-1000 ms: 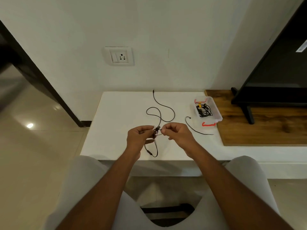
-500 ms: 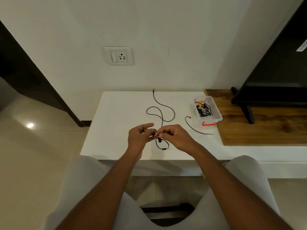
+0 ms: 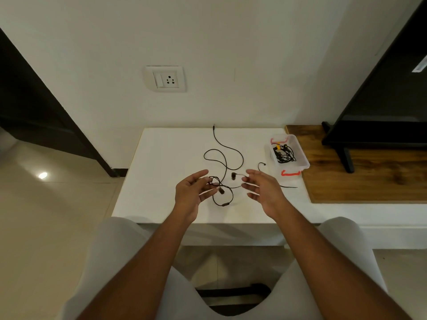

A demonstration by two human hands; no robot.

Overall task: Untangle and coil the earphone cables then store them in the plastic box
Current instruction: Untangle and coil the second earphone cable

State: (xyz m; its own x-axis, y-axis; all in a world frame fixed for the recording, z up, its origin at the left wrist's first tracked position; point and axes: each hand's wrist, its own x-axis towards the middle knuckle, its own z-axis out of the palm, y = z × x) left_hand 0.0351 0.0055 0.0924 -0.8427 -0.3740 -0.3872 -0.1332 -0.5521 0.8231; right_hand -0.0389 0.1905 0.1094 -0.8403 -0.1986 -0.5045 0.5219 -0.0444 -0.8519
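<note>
White surface (image 3: 161,172) carries everything: nearest, left hand (image 3: 189,192) and right hand (image 3: 265,190), fingers spread wide, flank the black earphone cable (image 3: 223,172), strands touching the left fingertips. Beyond the cable, rightward, the plastic box (image 3: 298,151) holds coiled earphones.

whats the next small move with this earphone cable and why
Probably pinch the earbud beside the right hand and start winding the cable over the left hand's fingers. Both hands are spread open, the black earphone cable lies in loose loops across the white table, and the plastic box already holds another bundled cable.
</note>
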